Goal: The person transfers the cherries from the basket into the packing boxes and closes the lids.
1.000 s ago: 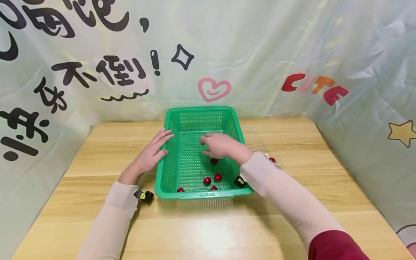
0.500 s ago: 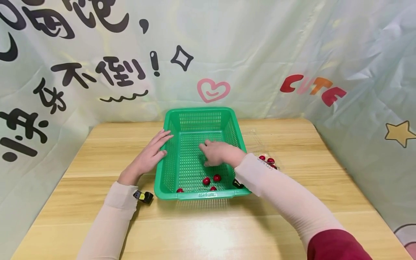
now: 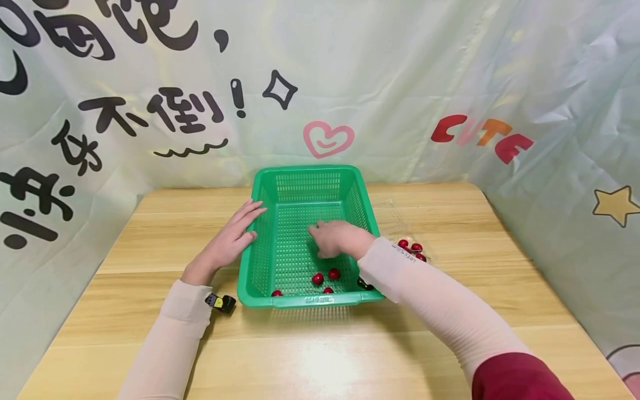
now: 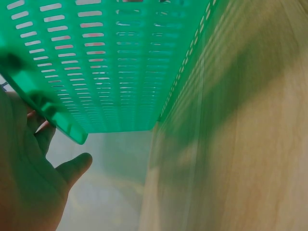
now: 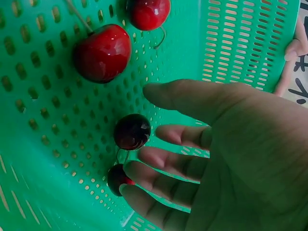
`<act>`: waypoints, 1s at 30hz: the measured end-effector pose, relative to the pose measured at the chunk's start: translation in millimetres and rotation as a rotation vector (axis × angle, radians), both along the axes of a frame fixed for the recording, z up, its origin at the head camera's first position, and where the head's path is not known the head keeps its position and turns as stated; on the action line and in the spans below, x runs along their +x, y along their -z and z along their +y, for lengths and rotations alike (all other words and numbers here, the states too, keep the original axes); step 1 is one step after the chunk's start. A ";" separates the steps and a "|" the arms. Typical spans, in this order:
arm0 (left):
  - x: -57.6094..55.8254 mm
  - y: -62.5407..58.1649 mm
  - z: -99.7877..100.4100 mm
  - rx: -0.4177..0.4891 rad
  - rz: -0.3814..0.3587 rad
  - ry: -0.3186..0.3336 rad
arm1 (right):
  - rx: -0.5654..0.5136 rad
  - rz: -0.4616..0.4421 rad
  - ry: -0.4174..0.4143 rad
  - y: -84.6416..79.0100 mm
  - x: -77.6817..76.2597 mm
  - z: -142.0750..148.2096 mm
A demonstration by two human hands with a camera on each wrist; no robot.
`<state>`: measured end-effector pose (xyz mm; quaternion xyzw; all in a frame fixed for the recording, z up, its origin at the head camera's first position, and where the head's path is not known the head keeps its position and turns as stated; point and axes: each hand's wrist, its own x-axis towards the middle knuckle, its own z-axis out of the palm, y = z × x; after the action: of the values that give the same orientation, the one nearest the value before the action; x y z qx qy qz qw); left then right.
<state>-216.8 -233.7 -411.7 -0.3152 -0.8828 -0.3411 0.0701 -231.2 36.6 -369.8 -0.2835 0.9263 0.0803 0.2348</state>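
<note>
A green plastic basket [image 3: 320,300] with slotted walls stands on the table, several red cherries [image 3: 318,279] lying towards its near end. My left hand [image 3: 227,239] rests on the basket's left rim, fingers extended; in the left wrist view its thumb stands apart from the rim. Inside the basket is my right hand [image 3: 337,239], palm down. The right wrist view shows its fingers loosely bent beside a dark cherry [image 5: 132,131], with thumb and fingers apart. Another stemmed cherry [image 5: 119,179] lies at the fingertips; whether they touch is unclear. A larger-looking red cherry [image 5: 102,53] is beyond the thumb.
Right of the basket, partly behind the right sleeve, lies a clear plastic container [image 3: 392,216] with several cherries [image 3: 417,248]. A printed cloth backdrop [image 3: 390,111] encloses the wooden table [image 3: 320,355] at the back and sides.
My right hand has moved towards the near end of the basket, hiding a cherry that showed beneath it. More cherries beyond the right sleeve are now visible. The left hand stays on the rim.
</note>
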 end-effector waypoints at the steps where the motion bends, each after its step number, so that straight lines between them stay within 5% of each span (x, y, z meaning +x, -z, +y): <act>1: 0.2 0.1 0.1 0.001 0.001 0.001 | 0.002 -0.007 0.005 0.5 0.0 -0.2; 30: -2.1 2.4 0.0 0.013 0.002 0.004 | 0.136 -0.020 0.028 3.4 -2.0 -0.9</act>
<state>-218.9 -233.8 -414.1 -0.3168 -0.8799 -0.3467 0.0724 -233.2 35.8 -373.1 -0.2546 0.9203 0.1370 0.2637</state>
